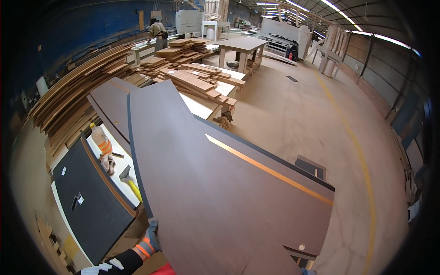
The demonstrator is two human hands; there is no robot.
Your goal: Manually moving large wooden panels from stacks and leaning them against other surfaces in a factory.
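Blue wall [98, 25] fills the far left of a long workshop, and a concrete floor [293, 103] with a yellow line [350, 133] stretches away on the right. Far back, a person [158, 33] stands turned away, and a pale machine [282, 42] is set farther to the right. Long boards [75, 91] lie heaped along the left side; beyond the nearest work, brown planks [195, 82] are piled on a white-topped stand.

Across the foreground slants a large grey-brown panel [192, 183] with a dark left edge. The left grip [153, 236], in a grey glove with an orange cuff, is clamped on that edge near its lower end. Only a scrap of the right grip [308, 272] shows at the bottom of the view, by the panel's lower right part; whether it is closed or apart cannot be told. A gold strip [270, 169] runs obliquely across the right part of the grey-brown surface.

Left of the panel, a white counter [123, 163] carries a capped bottle [100, 140], a crumpled cloth [107, 164] just below it, and a scraper [132, 185] with a yellow handle. Farther left lies a dark panel [94, 206] with small white labels
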